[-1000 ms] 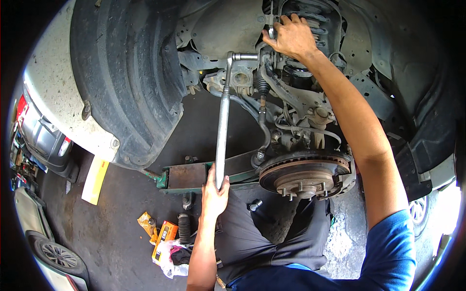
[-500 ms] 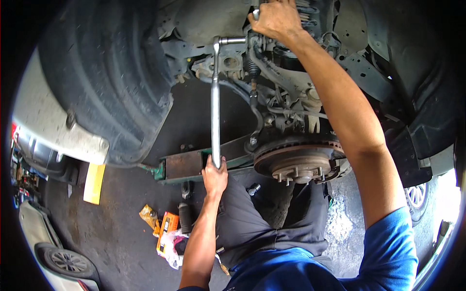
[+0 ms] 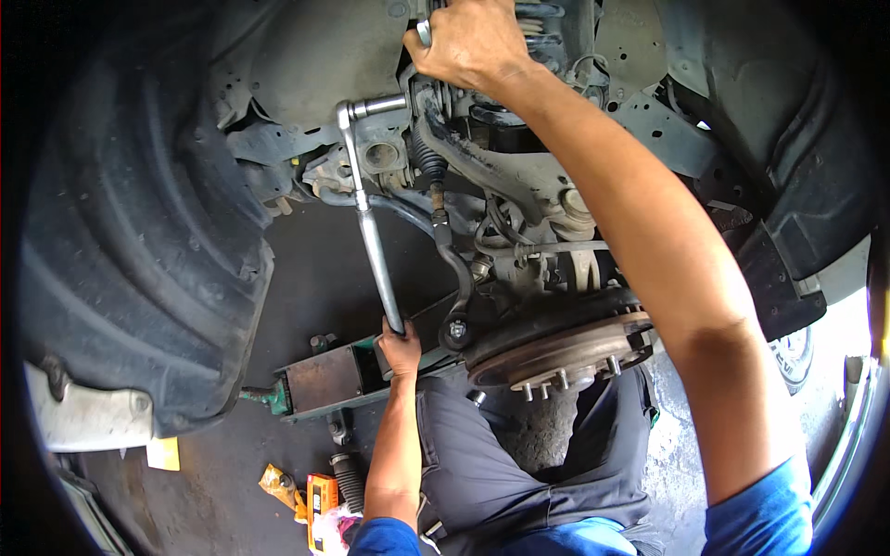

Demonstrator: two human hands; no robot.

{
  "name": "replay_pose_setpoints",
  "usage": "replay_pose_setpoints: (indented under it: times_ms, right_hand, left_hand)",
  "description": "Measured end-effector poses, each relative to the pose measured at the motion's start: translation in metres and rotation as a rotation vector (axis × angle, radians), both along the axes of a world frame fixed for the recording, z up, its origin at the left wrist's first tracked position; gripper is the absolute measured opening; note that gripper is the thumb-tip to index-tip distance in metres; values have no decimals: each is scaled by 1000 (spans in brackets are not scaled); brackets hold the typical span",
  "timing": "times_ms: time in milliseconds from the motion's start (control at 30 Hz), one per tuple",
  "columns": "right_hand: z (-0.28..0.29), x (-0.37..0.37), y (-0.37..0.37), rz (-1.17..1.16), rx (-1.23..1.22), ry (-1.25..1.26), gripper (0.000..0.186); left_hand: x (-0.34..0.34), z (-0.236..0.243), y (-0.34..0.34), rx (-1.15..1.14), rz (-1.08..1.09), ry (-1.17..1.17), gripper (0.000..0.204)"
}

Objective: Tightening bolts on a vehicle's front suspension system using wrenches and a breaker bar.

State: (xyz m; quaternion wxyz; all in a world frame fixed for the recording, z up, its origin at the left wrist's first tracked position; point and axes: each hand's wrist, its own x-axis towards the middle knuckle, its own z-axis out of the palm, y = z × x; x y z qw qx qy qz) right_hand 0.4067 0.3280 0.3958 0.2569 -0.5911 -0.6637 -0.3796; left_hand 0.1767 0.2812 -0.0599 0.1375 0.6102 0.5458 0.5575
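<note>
My left hand is closed around the lower end of a long silver ratchet handle. The handle stands nearly upright, leaning a little to the left at its top. From its head a socket extension points right, into the suspension parts at the steering rack's ribbed boot. My right hand is up at the top edge, closed beside the coil spring. A small shiny metal end sticks out by its thumb; the rest of what it grips is hidden.
A bare brake disc with wheel studs hangs above my knees. Beneath it lies a green floor jack. The black wheel-arch liner fills the left side. On the floor are an orange box and a ribbed black boot.
My view has shifted, so the car parts sit further left and lower. The ratchet handle's lower end has swung right relative to its head. Both hands keep their grip.
</note>
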Motion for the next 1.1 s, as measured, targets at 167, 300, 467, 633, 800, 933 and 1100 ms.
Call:
replay_pose_setpoints:
  times_ms: [167, 300, 467, 633, 800, 933, 1100]
  right_hand:
    - [-3, 6, -1, -21, 64, -57, 49]
    - [1, 0, -8, -82, 10, -65, 50]
    - [1, 8, -9, -97, -13, -57, 50]
    - [6, 1, -18, -48, -94, -37, 51]
    - [3, -2, -13, -35, -57, -26, 48]
    - [3, -5, -16, -72, -61, -21, 49]
    - [2, 2, -11, -114, -77, -28, 49]
  left_hand:
    - [-25, 56, -57, -123, -96, 135, 28]
    - [-51, 150, -129, -419, -228, 197, 29]
    - [-59, 350, -200, -934, -660, -580, 38]
    - [-63, 438, -203, -1019, -797, -1100, 48]
    - [-50, 305, -210, -837, -526, -255, 38]
    - [-57, 282, -202, -756, -526, -266, 42]
    - [-50, 284, -196, -708, -506, -222, 47]
